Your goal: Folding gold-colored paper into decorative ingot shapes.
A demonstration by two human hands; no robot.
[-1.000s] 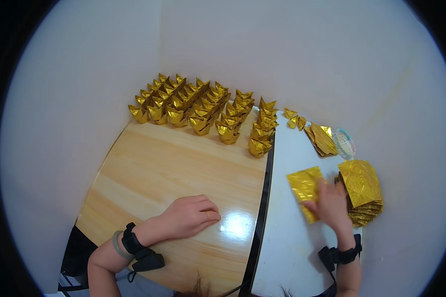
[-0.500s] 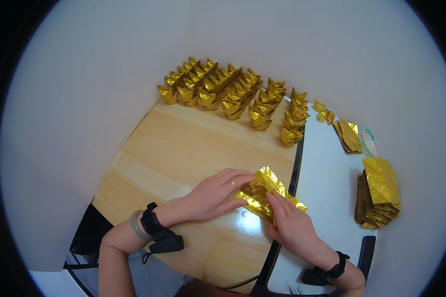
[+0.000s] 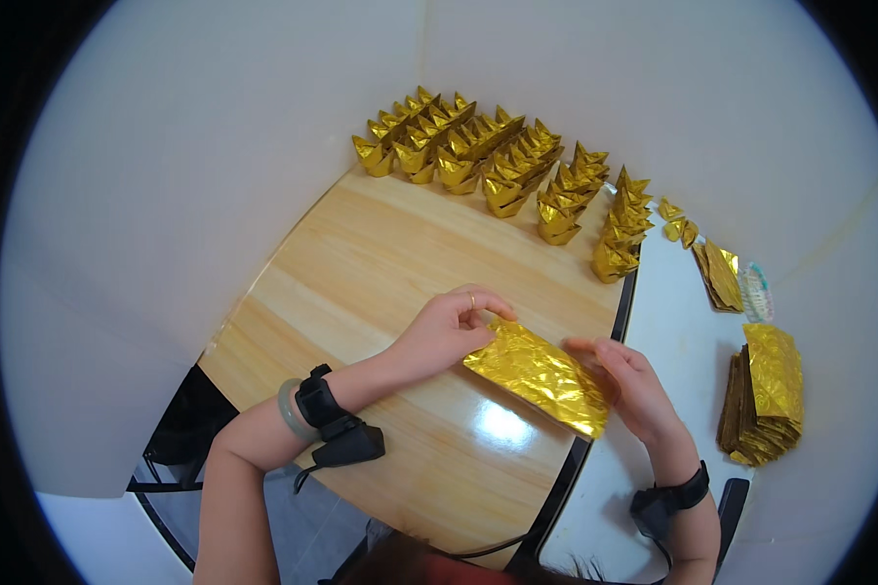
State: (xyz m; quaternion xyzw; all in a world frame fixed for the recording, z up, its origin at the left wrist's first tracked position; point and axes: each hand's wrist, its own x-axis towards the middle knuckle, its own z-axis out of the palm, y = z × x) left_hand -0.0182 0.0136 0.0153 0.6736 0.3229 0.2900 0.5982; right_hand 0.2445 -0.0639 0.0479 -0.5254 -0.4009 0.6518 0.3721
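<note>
A sheet of gold foil paper (image 3: pixel 537 375), folded into a long crinkled strip, lies slanted between my hands just over the wooden tabletop. My left hand (image 3: pixel 458 327) pinches its far left corner between thumb and fingers. At the opposite end my right hand (image 3: pixel 639 385) holds the strip's edge, its fingers reaching along the far side. The right thumb is mostly hidden by the foil. Beyond my hands stand several rows of folded gold paper ingots (image 3: pixel 507 185), their points upward.
A thick stack of gold foil sheets (image 3: pixel 774 380) stands at the right on a white surface (image 3: pixel 668 341). Farther back are a smaller folded foil bundle (image 3: pixel 719 276), a whitish round item (image 3: pixel 756 291) and a few small gold pieces (image 3: pixel 675 230). Pale walls enclose the far side.
The foil, earlier partly spread with creased flaps, now shows as one flat strip. My right hand has moved up and right to its end; the left has shifted up. The view has shifted slightly.
</note>
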